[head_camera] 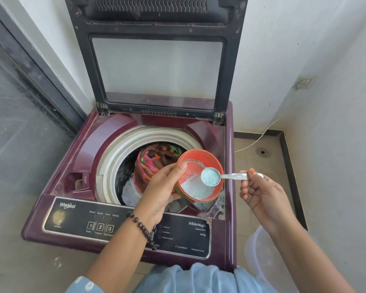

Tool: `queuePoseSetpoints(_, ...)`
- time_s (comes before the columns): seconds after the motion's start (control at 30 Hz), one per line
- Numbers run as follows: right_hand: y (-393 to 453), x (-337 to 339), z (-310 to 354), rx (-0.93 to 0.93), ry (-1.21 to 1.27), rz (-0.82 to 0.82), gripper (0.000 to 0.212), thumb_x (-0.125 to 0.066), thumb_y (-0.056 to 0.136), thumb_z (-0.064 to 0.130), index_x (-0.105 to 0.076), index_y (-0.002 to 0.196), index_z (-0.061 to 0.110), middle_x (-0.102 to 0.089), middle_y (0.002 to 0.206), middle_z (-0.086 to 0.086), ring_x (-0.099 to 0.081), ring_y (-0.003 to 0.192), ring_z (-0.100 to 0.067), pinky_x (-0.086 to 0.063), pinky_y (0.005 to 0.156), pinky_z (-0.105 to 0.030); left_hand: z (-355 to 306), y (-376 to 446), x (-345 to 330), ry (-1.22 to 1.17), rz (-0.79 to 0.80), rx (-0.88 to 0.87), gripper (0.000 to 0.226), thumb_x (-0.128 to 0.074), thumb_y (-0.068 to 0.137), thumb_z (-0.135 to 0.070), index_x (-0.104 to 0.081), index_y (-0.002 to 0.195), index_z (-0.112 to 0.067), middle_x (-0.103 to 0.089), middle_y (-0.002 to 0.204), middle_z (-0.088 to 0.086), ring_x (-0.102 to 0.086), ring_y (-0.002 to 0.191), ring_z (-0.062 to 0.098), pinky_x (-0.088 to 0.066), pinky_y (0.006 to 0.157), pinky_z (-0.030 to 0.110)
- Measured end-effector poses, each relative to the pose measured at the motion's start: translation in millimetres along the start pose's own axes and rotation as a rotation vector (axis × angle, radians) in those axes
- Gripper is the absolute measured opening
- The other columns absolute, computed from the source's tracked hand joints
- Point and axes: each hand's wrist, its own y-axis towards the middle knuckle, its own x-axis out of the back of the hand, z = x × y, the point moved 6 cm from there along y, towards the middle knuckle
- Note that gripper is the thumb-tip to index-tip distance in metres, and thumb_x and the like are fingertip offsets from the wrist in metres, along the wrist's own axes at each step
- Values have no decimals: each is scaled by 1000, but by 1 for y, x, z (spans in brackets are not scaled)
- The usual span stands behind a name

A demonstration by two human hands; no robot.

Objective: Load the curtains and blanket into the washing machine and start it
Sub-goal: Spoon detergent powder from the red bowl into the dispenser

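Observation:
The maroon top-load washing machine (pixel 57 199) stands with its lid (pixel 156 70) raised. Inside the drum lies a bundled brown, pink and green blanket (pixel 154 160) on top of white lacy curtain fabric (pixel 130 190). My left hand (pixel 163 191) grips an orange tub of detergent powder (pixel 201 163), tilted over the drum's right side. My right hand (pixel 260 193) pinches a metal measuring spoon (pixel 211 176) heaped with blue-white powder just above the tub's mouth.
The control panel (pixel 97 220) with buttons 1, 2, 3 faces me at the front. A white cable (pixel 260 137) and a floor drain (pixel 262 152) lie to the right. A translucent bucket (pixel 260 252) stands by my right forearm. White walls close in at back and right.

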Motion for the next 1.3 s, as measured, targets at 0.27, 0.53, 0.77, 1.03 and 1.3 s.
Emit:
queuePoseSetpoints(0.27,11,31,2,-31,-15,-44,23,-51,99,16,-66,86,7,-62,62,-5,-57,53,-12,-51,51,-19,8,17,42,-22,-191,5,24,-64,91,-36,-65,108,-20,-70,114,6,-66,103,19,-53,72,25)
queuePoseSetpoints(0.53,17,34,-24,-86,-121,-55,23,-51,100,15,-66,85,6,-65,62,-7,-60,52,-12,-54,53,-20,22,32,54,-19,-235,37,31,-65,90,-37,-63,115,-19,-68,118,5,-64,110,20,-52,73,25)
queuePoseSetpoints(0.77,21,35,-33,-59,-207,-37,21,-51,99,10,-66,86,3,-68,63,-9,-62,53,-14,-55,55,-22,30,38,59,-27,-248,32,18,-64,92,-33,-64,108,-24,-68,118,4,-63,111,20,-52,76,27)
queuePoseSetpoints(1.03,24,35,-35,17,-384,-1,22,-47,99,-3,-67,90,-3,-63,73,-15,-59,63,-19,-54,59,-23,34,40,61,-39,-247,24,14,-64,92,-29,-63,106,-25,-68,115,2,-63,110,20,-51,76,28)
queuePoseSetpoints(1.3,27,34,-36,43,-480,60,21,-51,96,-4,-69,88,3,-66,81,-11,-60,74,-21,-52,73,-33,36,41,61,-18,-229,28,21,-65,91,-30,-62,111,-23,-67,117,3,-61,112,21,-52,84,31)
